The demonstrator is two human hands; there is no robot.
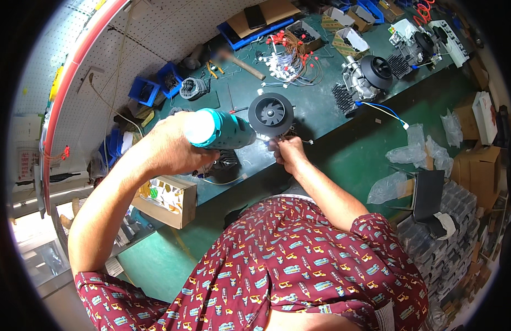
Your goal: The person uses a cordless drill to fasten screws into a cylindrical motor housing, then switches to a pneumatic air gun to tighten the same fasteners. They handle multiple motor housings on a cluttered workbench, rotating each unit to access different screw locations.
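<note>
My left hand is wrapped round a teal cylindrical tool with a bright pale end, perhaps a power screwdriver. The tool lies nearly level, its far end up against a blower unit with a round black housing and a finned fan wheel. Just below that unit, my right hand is closed in a pinch at its near side. What the fingers grip is small and mostly hidden. A short wire with a white connector sticks out beside them. Dark metal fins show under the tool.
Two more blower units stand farther right on the green bench. Behind lie a hammer, a wire bundle and blue bins. An open carton sits at the bench's near edge. Plastic bags lie right.
</note>
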